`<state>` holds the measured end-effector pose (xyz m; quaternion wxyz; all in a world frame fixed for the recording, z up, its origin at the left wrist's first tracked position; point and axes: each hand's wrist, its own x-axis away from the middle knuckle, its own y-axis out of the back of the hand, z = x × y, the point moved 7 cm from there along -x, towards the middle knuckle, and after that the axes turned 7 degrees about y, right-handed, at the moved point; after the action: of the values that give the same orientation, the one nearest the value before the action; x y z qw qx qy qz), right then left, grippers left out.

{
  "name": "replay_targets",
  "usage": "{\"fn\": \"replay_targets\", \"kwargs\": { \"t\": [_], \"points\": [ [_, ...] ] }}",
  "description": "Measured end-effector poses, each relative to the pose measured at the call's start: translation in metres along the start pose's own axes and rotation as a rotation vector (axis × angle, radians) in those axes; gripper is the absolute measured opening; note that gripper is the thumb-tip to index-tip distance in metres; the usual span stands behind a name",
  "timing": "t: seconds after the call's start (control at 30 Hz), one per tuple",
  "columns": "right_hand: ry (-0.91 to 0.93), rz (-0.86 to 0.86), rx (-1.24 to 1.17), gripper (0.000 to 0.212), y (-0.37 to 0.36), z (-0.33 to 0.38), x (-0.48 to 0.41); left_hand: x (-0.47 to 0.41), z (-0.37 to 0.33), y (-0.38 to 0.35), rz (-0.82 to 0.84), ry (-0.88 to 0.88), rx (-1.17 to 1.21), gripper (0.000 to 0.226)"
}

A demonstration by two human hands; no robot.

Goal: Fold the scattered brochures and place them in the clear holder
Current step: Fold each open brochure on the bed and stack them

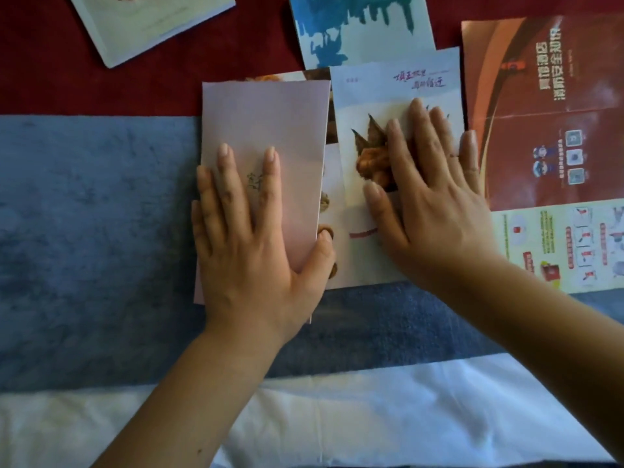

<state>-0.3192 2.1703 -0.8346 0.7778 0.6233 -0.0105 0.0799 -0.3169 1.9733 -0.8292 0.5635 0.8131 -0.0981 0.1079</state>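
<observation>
A brochure lies in the middle of the cloth, partly folded. Its pale pink left panel [270, 116] is turned over onto the centre, and my left hand [250, 238] presses flat on it with the thumb tucked under the panel's right edge. My right hand [429, 197] lies flat, fingers spread, on the white right panel [388, 92], which bears purple script and a brown leaf-like picture. The clear holder is not in view.
A red unfolded brochure [553, 130] lies at the right, touching the right panel. A blue-and-white brochure [358, 32] sits at the top centre and a pale folded one [145, 25] at the top left. Underneath are red, blue and white cloth bands [84, 214].
</observation>
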Motion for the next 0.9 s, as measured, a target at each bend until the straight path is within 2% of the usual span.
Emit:
{"fn": "replay_targets", "kwargs": {
  "t": [0.13, 0.43, 0.67, 0.9],
  "points": [
    [0.009, 0.013, 0.006, 0.069, -0.003, -0.015, 0.005, 0.0, -0.002, -0.004, -0.005, 0.002, -0.008, 0.094],
    [-0.045, 0.04, 0.044, 0.069, -0.009, 0.007, 0.01, -0.006, -0.023, -0.014, 0.019, 0.077, 0.005, 0.092],
    [-0.032, 0.075, 0.058, 0.07, -0.009, 0.015, 0.011, -0.007, -0.008, -0.024, -0.052, 0.032, -0.186, 0.093],
    [-0.024, 0.064, 0.066, 0.071, -0.017, 0.041, 0.015, -0.009, 0.022, -0.019, -0.128, 0.004, -0.243, 0.09]
  ]
}}
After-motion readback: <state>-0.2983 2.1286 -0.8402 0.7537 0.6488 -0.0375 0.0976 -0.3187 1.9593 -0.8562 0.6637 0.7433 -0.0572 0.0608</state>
